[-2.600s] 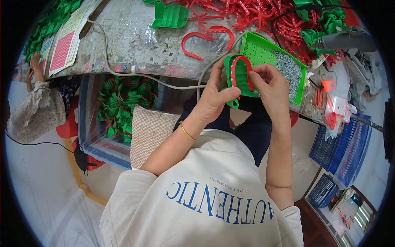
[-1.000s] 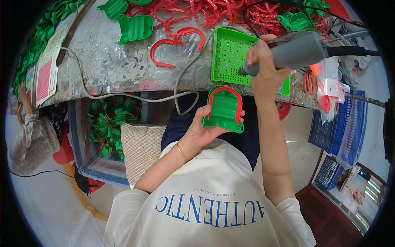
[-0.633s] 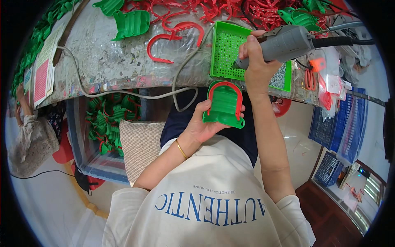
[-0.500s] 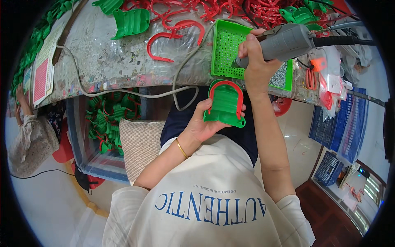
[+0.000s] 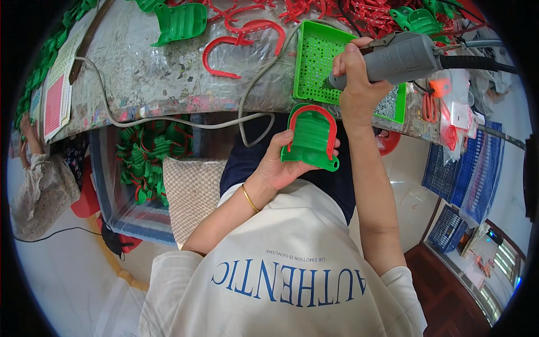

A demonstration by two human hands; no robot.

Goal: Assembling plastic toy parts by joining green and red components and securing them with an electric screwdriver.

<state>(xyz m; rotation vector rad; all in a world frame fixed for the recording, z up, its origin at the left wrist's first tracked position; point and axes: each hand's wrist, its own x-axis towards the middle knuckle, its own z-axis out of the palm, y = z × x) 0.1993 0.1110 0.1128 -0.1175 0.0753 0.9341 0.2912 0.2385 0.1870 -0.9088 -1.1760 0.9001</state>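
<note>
Presently, my left hand (image 5: 275,167) clasps a ribbed green plastic shell (image 5: 310,135), my right hand (image 5: 359,92) a grey cylindrical tool (image 5: 400,59); slack holding could shift the red plastic arch (image 5: 333,131).

Grey tbl (image 5: 151,78) w/ grn tray (image 5: 317,56), red strips (image 5: 373,17), grn pcs (image 5: 179,23), cable (image 5: 103,92), paper sheets (image 5: 58,92) on top.
</note>
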